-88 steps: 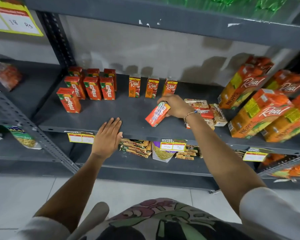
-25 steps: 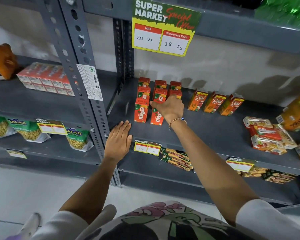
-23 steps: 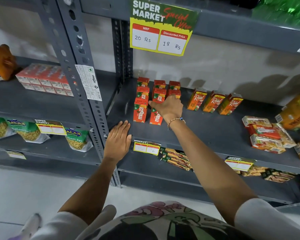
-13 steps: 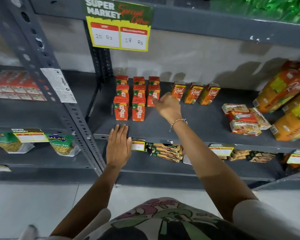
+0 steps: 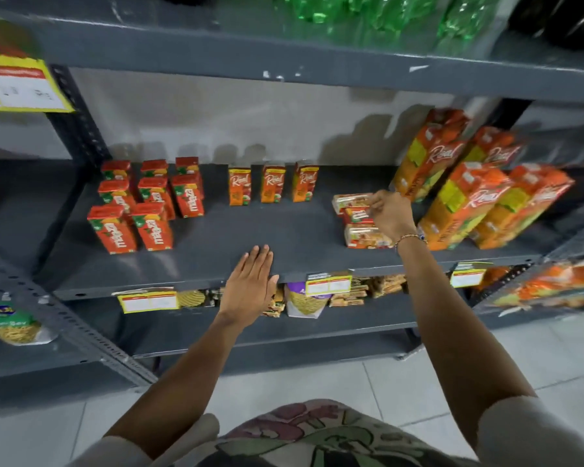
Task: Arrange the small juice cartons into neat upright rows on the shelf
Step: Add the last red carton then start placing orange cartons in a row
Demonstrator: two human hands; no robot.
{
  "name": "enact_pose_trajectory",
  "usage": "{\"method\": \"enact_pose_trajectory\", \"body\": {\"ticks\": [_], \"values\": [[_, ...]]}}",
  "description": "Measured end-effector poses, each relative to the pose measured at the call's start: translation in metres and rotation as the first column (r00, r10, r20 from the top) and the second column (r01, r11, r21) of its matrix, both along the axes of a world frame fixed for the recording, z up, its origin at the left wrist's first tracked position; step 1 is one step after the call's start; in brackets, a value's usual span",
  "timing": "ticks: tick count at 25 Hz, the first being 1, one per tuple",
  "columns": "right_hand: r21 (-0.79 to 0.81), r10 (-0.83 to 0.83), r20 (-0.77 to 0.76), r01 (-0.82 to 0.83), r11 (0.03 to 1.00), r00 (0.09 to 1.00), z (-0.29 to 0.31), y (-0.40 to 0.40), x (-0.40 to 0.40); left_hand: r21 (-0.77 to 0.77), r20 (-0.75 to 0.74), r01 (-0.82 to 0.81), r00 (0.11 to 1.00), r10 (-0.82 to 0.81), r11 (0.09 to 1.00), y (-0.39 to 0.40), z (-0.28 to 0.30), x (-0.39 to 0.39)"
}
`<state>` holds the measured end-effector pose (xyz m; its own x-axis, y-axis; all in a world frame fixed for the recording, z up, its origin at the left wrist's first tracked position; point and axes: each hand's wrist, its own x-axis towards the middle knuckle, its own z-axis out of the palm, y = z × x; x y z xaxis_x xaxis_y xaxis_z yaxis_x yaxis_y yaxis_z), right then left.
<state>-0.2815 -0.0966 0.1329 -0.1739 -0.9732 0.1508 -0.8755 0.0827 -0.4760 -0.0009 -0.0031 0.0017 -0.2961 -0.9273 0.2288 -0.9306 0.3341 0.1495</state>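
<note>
Several red small juice cartons [image 5: 154, 203] stand upright in rows at the left of the grey shelf [image 5: 294, 261]. Three orange small cartons [image 5: 273, 183] stand in a row near the back wall. A pile of small cartons [image 5: 364, 235] lies flat toward the right. My right hand [image 5: 390, 215] reaches over that pile, its fingertips touching the upper cartons; whether they grip one is unclear. My left hand [image 5: 250, 286] lies flat, fingers together, on the shelf's front edge and holds nothing.
Large orange juice cartons [image 5: 459, 203] lean at the right end of the shelf. Green bottles [image 5: 368, 11] fill the shelf above. Snack packets [image 5: 317, 294] and price tags sit below. A yellow price sign [image 5: 14, 85] hangs top left beside a perforated post [image 5: 78, 129].
My right hand left the red rows, where one more carton now stands in front, and moved right to the lying pile. My left hand slid right along the shelf edge.
</note>
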Motion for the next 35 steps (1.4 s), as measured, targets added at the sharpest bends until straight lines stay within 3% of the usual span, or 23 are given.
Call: {"method": "enact_pose_trajectory", "body": {"ticks": [3,9,12,19,24,27,29,31,35], "values": [[0.041,0.039,-0.046,-0.037,0.998,0.998,-0.004,-0.015,-0.041,0.024,-0.025,-0.115,0.993,0.115,0.993,-0.005,-0.002,-0.021],[0.194,0.211,-0.104,-0.188,0.963,0.972,-0.027,-0.045,-0.048,-0.03,-0.051,-0.169,0.985,0.167,0.985,-0.007,-0.012,-0.025],[0.236,0.3,-0.213,-0.249,0.939,0.93,-0.034,-0.054,-0.05,-0.039,-0.067,-0.192,0.98,0.189,0.981,-0.009,-0.015,-0.028],[0.361,0.481,-0.254,-0.379,0.852,0.839,-0.032,-0.072,-0.058,-0.086,-0.09,-0.204,0.976,0.196,0.975,-0.011,-0.018,-0.028],[0.4,0.515,-0.489,-0.344,0.85,0.704,-0.033,-0.076,-0.051,-0.082,-0.092,-0.215,0.974,0.207,0.973,-0.011,-0.018,-0.028],[0.39,0.506,-0.433,-0.351,0.851,0.746,-0.032,-0.072,-0.051,-0.06,-0.084,-0.209,0.975,0.203,0.976,-0.01,-0.016,-0.027],[0.34,0.468,-0.316,-0.363,0.868,0.825,-0.025,-0.066,-0.048,-0.048,-0.074,-0.206,0.977,0.202,0.977,-0.009,-0.013,-0.027],[0.241,0.443,-0.181,-0.397,0.885,0.878,-0.016,-0.058,-0.037,-0.036,-0.062,-0.193,0.98,0.19,0.981,-0.008,-0.011,-0.028],[-0.048,0.445,0.039,-0.443,0.895,0.895,-0.006,-0.03,0.023,-0.034,-0.044,-0.196,0.98,0.194,0.98,0.003,-0.008,-0.007]]}}
